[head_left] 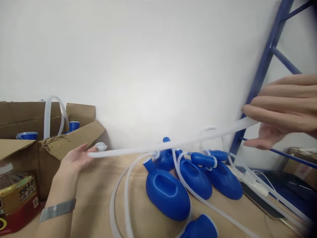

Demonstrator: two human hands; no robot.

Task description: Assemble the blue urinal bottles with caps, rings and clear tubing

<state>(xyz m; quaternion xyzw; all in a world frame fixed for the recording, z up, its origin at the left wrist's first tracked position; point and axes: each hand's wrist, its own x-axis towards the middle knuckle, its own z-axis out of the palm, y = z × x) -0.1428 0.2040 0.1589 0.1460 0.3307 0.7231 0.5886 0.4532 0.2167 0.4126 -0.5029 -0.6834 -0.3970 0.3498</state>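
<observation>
A translucent white plastic tube [158, 147] stretches through the air between my two hands. My left hand [75, 158] grips its left end between thumb and fingers. A small white cap [101, 146] shows at those fingertips; whether it is held or attached is unclear. At the right, my right hand [284, 109] is raised, slightly blurred. The tube runs in between its long straight fingers and lowered thumb, and the contact is hidden behind the fingers. Below the tube lie several blue plastic urinal bottles [168, 195] with white-rimmed necks. A blue cup-like piece [200, 228] is at the bottom edge.
An open cardboard box [71, 138] at left holds blue bottles and a looped tube [47, 119]. A jar with a yellow and red label [18, 198] stands before it. More tubes [126, 198] coil on the brown tabletop [94, 205]. A blue metal frame [264, 62] rises at right, near a phone-like dark device [260, 200].
</observation>
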